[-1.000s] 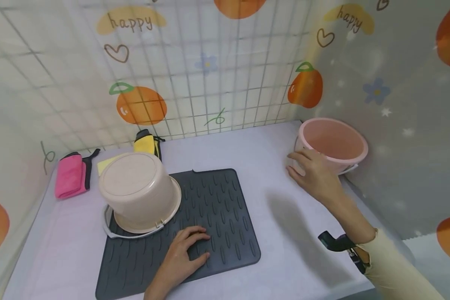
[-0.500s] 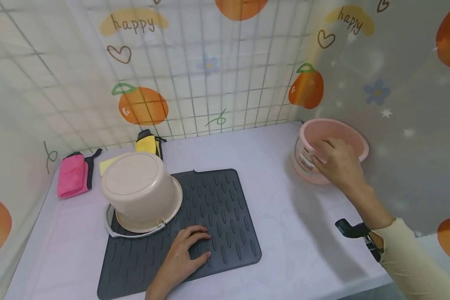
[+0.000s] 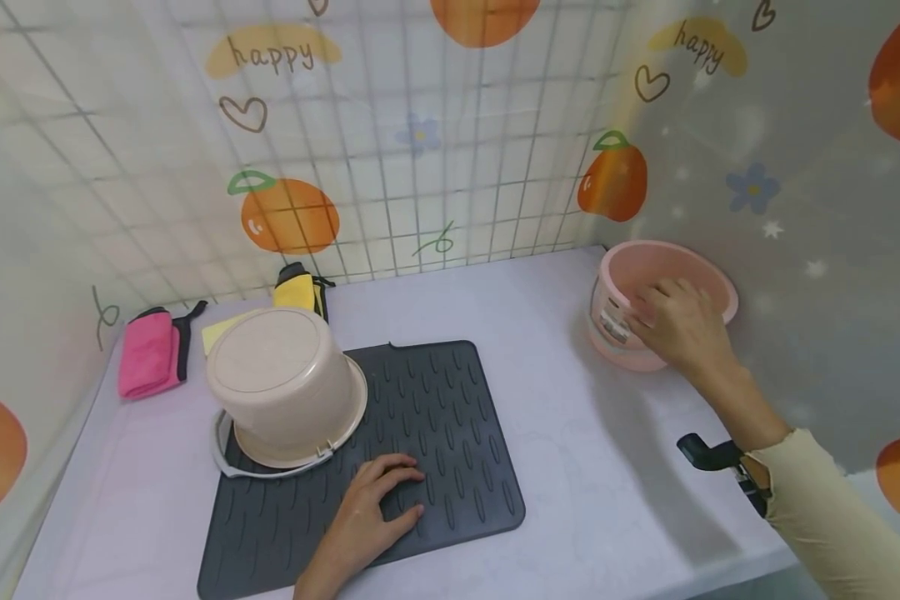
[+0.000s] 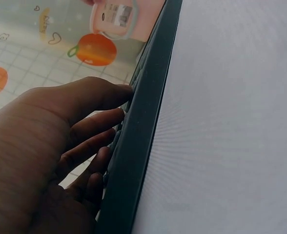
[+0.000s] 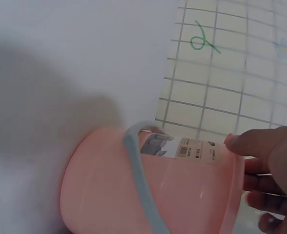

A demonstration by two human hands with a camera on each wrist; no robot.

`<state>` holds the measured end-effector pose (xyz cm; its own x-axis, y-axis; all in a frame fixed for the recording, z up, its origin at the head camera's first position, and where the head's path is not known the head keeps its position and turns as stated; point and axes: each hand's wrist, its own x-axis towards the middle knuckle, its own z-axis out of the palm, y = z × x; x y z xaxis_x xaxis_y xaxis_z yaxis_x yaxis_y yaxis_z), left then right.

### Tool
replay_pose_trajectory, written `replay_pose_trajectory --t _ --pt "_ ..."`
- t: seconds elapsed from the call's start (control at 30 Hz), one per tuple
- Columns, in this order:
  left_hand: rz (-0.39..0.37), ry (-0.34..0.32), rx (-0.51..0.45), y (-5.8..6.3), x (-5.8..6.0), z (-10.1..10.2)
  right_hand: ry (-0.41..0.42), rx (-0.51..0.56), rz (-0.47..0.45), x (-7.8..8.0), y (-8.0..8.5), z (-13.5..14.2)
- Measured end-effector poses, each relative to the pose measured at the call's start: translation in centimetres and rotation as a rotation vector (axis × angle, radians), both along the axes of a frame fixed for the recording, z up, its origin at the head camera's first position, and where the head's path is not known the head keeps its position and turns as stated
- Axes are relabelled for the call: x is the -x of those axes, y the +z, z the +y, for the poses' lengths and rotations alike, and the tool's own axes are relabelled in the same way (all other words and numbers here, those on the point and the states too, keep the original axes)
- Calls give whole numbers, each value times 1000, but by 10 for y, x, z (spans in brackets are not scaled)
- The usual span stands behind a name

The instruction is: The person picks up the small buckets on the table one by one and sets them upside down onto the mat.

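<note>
My right hand (image 3: 678,325) is at the near rim of an upright pink bucket (image 3: 622,354) at the back right. In the right wrist view the thumb (image 5: 241,144) lies on the bucket's rim while the other fingers reach over its mouth, gripping the edge. A label and a grey handle (image 5: 142,180) show on the bucket's side. My left hand (image 3: 367,517) rests on a dark grey ridged mat (image 3: 457,450), fingers loosely bent and holding nothing. Behind that hand, a beige bucket (image 3: 285,383) stands upside down on the mat, its grey handle (image 3: 228,462) lowered around the rim.
A folded pink cloth (image 3: 150,354) lies at the left of the white-covered table (image 3: 555,517). Behind the beige bucket are a yellow-and-black folded cloth (image 3: 296,292) and a pale yellow piece (image 3: 221,329). Patterned curtains (image 3: 450,142) enclose the back and sides.
My right hand has moved rightward from beside the pink bucket onto its near rim, with fingers now over the edge. The left hand stays on the mat.
</note>
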<state>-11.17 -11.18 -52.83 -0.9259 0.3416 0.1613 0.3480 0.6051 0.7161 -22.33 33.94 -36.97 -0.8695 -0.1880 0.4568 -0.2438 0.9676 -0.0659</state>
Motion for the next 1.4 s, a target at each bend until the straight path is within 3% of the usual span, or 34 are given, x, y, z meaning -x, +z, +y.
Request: replay_pose_trajectory --t 0.2,0.4,0.83,1.1,1.23,1.4 --pt "23 -4 -5 0 -1 -1 6 -51 20 4 -7 1" --pt "10 -10 -23 -1 -2 -2 7 16 24 6 -9 0" --pt "-34 -6 -27 0 -1 -1 83 188 244 0 9 -3" --pt "-30 -7 -29 5 0 -2 62 243 228 -8 18 -8" --pt "15 -9 -70 14 7 -1 80 285 253 -9 20 -9" --pt "62 -36 -148 30 28 7 88 347 254 -13 21 -13"
